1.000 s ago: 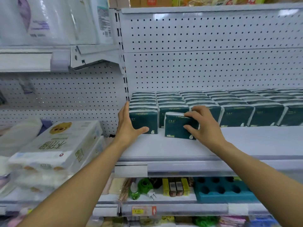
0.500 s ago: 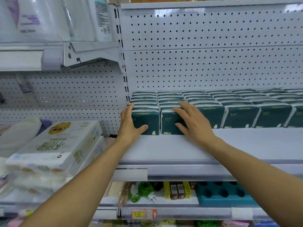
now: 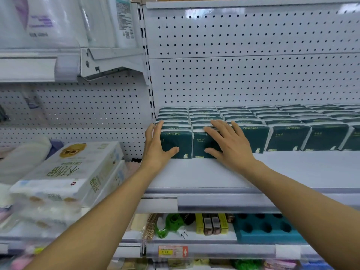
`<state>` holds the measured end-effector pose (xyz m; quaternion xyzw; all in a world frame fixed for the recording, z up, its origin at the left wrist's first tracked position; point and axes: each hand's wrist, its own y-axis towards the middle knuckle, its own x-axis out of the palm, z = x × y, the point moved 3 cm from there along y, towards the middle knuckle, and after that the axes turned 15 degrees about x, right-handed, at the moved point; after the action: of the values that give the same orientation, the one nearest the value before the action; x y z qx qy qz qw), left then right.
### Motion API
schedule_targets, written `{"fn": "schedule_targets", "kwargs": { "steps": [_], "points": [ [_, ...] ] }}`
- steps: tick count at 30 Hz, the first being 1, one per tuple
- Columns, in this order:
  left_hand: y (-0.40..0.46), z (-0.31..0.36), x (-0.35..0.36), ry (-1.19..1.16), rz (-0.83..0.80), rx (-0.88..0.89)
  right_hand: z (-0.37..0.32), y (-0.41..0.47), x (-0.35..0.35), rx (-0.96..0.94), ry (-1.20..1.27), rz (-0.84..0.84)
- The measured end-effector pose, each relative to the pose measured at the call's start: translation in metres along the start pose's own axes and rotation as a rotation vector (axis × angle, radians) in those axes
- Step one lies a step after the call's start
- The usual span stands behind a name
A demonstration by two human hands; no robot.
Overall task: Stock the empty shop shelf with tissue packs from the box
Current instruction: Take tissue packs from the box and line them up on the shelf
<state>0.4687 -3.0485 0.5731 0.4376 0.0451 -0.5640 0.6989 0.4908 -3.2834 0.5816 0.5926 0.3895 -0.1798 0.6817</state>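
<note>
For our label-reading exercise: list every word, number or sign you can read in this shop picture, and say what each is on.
"COMFORTABLE": top edge of the dark green tissue packs, printed upside down.
"9.90": yellow price tag on the lower shelf rail, beside a white up arrow on red.
Large Chinese characters on the white tissue bundle: too blurred to read.
Print on the hanging bags: too small.

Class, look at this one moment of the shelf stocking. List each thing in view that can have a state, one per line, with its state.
Left hand: open, fingers along the left side of the leftmost front tissue pack, thumb on its front.
Right hand: open, flat on the second front pack.
Tissue packs: upright, in rows reaching back to the pegboard.
Shelf: partly stocked, front strip bare.
</note>
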Motion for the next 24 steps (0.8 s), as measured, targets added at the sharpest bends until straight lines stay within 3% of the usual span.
{"fn": "schedule_targets", "kwargs": {
  "steps": [4, 10, 17, 20, 24],
  "points": [
    [-0.01, 0.01, -0.012, 0.27, -0.016, 0.071, -0.01, -0.009, -0.017, 0.098, 0.035, 0.009],
    [-0.065, 0.043, -0.033, 0.579, -0.028, 0.374, -0.041, -0.051, -0.055, 0.108, 0.133, 0.122],
    [-0.179, 0.052, -0.06, 0.632, 0.013, 0.464, -0.102, -0.142, -0.08, 0.042, 0.242, 0.094],
    [-0.237, 0.037, -0.071, 0.649, 0.037, 0.484, -0.132, -0.187, -0.076, -0.028, 0.221, 0.025],
    [-0.301, 0.0, -0.082, 0.675, -0.065, 0.372, -0.173, -0.237, -0.047, -0.066, 0.181, -0.216]
  ]
}}
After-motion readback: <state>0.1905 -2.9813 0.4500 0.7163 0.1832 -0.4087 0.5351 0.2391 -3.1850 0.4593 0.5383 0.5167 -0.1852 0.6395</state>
